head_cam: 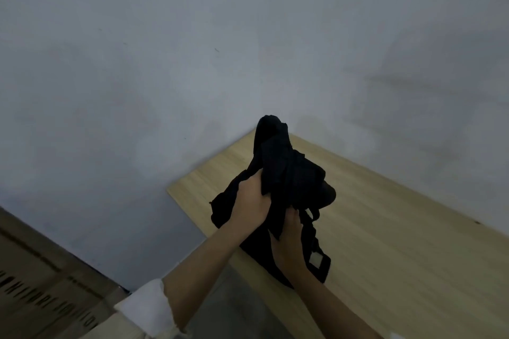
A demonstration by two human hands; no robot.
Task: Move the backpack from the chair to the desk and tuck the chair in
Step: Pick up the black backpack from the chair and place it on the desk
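Nearest you, at the lower left, a rolled-back white sleeve (150,308) bares your left forearm, and beside it a brown cardboard box (41,278) with dark printed lettering fills the corner. Your left hand (252,201) is clamped on a bunch of the black backpack (289,173), fingers wrapped into the fabric on its left side. Your right hand (289,239) sits lower and nearer, closed around the cloth at the bag's near edge, just beside a dangling strap (311,231) that ends in a pale tag (316,259). The backpack is crumpled and limp, gathered upright between your hands over the near-left part of the light wooden desk (399,228); whether its base rests on the top is hard to tell. Beyond the desk rises a plain grey-white wall (220,36), meeting the desk's far edge.
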